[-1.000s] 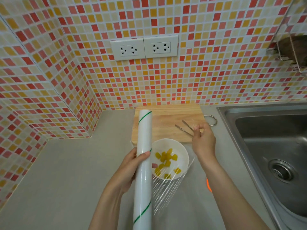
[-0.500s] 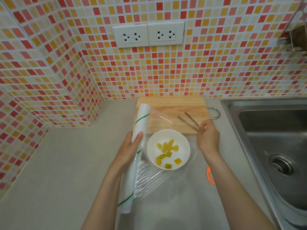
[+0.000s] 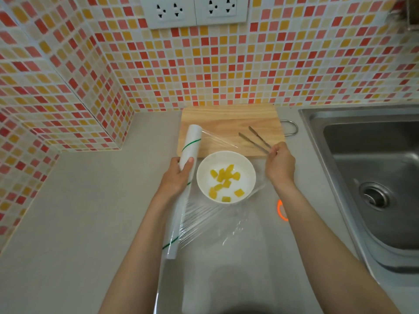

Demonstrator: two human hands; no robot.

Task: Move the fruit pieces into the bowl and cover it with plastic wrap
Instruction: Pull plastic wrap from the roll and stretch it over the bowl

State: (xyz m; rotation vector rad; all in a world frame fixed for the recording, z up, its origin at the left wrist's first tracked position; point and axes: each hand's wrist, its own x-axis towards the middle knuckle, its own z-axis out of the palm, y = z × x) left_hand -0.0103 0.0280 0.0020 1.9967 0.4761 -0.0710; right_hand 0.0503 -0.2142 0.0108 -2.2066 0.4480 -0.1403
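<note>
Item 1, plastic wrap roll: long axis runs near-to-far w/ far end tipped slightly right onto the cutting board; my left hand is curled round its upper part, green stripes on it, no readable text. Item 2, film sheet: stretched rightward over the white bowl of yellow fruit pieces on the counter, far edge pinched by my right hand. Item 3, tongs on the board, pointing far-left.

White bowl w/ yellow fruit pieces — clear plastic wrap stretched over it.
</note>
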